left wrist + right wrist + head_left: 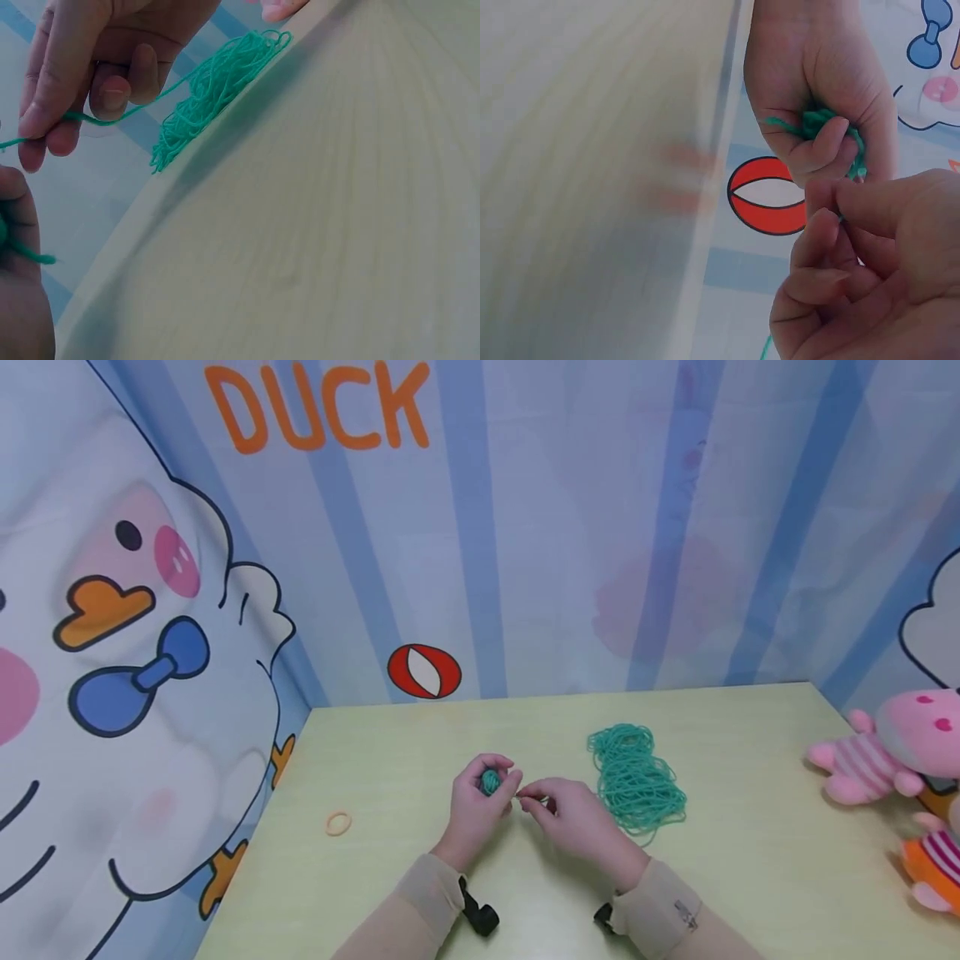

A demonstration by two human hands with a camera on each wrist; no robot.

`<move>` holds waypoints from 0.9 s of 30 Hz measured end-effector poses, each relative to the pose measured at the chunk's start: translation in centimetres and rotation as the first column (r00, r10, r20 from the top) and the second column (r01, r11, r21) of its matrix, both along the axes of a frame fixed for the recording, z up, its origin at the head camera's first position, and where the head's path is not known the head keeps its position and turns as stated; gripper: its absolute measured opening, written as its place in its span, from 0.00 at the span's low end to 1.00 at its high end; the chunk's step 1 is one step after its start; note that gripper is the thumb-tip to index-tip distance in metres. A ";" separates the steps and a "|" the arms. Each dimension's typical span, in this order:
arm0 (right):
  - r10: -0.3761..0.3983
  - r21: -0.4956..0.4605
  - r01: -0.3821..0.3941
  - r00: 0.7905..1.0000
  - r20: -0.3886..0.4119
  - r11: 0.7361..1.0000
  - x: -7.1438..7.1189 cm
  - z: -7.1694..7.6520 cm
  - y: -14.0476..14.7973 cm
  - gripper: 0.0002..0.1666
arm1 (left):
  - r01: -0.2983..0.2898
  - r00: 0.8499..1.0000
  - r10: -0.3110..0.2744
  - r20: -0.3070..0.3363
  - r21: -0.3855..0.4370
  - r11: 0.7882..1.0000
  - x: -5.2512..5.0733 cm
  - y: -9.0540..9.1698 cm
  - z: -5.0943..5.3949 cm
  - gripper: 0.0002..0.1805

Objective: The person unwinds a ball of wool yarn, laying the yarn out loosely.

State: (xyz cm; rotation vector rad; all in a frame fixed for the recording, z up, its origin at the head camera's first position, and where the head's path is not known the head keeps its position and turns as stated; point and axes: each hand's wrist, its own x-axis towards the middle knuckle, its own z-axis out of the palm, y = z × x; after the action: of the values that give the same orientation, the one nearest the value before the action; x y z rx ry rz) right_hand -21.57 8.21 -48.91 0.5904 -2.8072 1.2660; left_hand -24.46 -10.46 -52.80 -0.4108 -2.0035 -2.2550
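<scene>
A small ball of green yarn (490,782) sits in my left hand (477,806), whose fingers curl round it. In the right wrist view the ball (817,122) shows between palm and fingers, with a short loose end sticking out. My right hand (573,818) is just to its right and pinches the yarn strand (131,112) between thumb and forefinger. From that pinch the strand runs to a loose heap of green yarn (637,781) on the table, right of and behind the right hand.
An orange-pink ring (338,823) lies on the pale table (390,752) to the left. Pink plush toys (870,760) rest at the right edge. A printed curtain (540,527) hangs behind the table.
</scene>
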 end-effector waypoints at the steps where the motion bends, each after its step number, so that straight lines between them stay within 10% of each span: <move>1: -0.005 0.000 0.005 1.000 -0.010 1.000 0.0 -0.1 0.0 0.11 | -0.003 1.000 0.003 -0.001 -0.001 1.000 0.0 0.0 0.0 0.11; 27: -0.346 -0.019 0.345 0.936 -0.070 0.938 0.3 1.2 12.7 0.17 | -0.118 0.993 0.118 -0.002 -0.075 0.990 -0.1 0.0 -0.3 0.08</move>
State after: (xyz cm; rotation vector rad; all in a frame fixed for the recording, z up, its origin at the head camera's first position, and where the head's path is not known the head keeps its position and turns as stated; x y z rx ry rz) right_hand -21.22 20.95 -47.69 0.1254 -2.6865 1.1561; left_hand -24.58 -10.51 -53.08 -0.2876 -2.0608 -2.1169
